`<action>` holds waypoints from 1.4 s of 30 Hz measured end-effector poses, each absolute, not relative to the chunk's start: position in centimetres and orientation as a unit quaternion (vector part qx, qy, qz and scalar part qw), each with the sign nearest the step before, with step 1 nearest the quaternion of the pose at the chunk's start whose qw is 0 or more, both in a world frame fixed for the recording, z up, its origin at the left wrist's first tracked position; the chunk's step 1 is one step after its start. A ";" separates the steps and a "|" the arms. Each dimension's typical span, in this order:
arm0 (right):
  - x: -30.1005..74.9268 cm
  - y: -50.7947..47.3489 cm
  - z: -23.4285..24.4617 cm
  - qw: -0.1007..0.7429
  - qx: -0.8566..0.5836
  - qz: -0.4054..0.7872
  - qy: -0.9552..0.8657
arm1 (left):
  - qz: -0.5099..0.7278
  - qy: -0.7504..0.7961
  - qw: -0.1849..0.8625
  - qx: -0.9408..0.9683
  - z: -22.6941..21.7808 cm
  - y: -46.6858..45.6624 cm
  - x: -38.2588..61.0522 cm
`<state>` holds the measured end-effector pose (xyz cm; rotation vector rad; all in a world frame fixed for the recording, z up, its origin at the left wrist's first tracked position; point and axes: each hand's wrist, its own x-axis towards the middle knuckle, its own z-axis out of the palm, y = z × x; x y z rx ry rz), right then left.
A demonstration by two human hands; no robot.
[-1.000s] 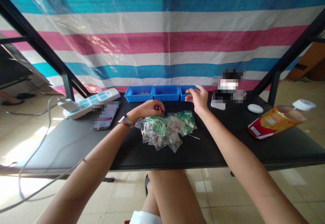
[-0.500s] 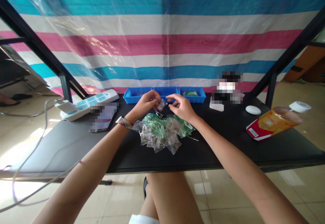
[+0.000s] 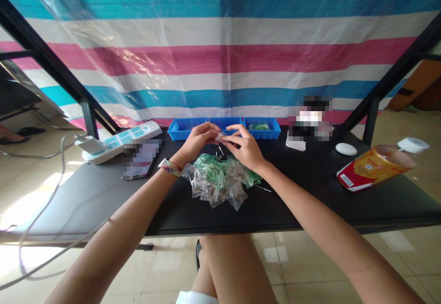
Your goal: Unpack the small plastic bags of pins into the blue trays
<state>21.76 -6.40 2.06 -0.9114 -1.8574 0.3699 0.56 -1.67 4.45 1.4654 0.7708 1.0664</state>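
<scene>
Above the black table, my left hand (image 3: 200, 138) and my right hand (image 3: 245, 146) meet with closed fingers at a small clear plastic bag (image 3: 220, 135). Both hands pinch it; its contents are mostly hidden by the fingers. Just below, a few small metal pins (image 3: 219, 154) show near the back of a pile. That pile holds clear bags of brownish screw-like pieces (image 3: 211, 189) in front and green bags (image 3: 210, 166) behind. Beyond my hands is a blue three-section tray (image 3: 188, 134), with green bags in its right section.
A white power strip (image 3: 129, 139) and a phone (image 3: 146, 159) lie on the left of the table (image 3: 292, 207). To the right are a white case (image 3: 295, 144), a white oval object (image 3: 346, 149) and a drink bottle (image 3: 374, 166). A striped sheet (image 3: 193, 60) hangs behind.
My right hand has moved left and its fingers have closed on the small bag beside my left hand. The pins below now stand out differently. The view has shifted slightly.
</scene>
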 end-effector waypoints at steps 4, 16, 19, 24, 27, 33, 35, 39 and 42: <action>21.6 -6.4 2.7 0.538 -0.398 0.270 -0.693 | 0.446 0.319 0.478 0.686 4.0 -1.4 0.4; 21.4 -5.4 2.7 0.593 -0.397 0.483 -0.508 | 0.414 0.277 0.179 0.848 4.4 -3.2 1.1; 21.1 -5.7 2.5 0.575 -0.386 0.484 -0.535 | 0.425 0.286 0.182 0.839 4.5 -3.4 1.3; 21.1 -6.1 2.2 0.559 -0.400 0.450 -0.570 | 0.495 0.357 0.238 0.756 4.1 -2.4 0.8; 21.4 -6.1 2.1 0.518 -0.433 0.369 -0.639 | 0.562 0.400 0.290 0.663 3.7 -1.1 0.0; 21.3 -6.3 1.6 0.373 -0.355 0.178 -0.838 | 0.646 0.453 0.338 0.513 3.4 0.9 -1.0; 21.1 -6.4 1.3 0.327 -0.329 0.146 -0.874 | 0.652 0.461 0.368 0.476 3.3 1.1 -1.1; 21.1 -6.6 0.8 0.247 -0.352 0.111 -0.896 | 0.657 0.450 0.430 0.425 3.7 0.8 -1.1; 21.4 -6.7 0.7 0.221 -0.369 0.091 -0.898 | 0.672 0.442 0.453 0.384 4.1 0.5 -1.3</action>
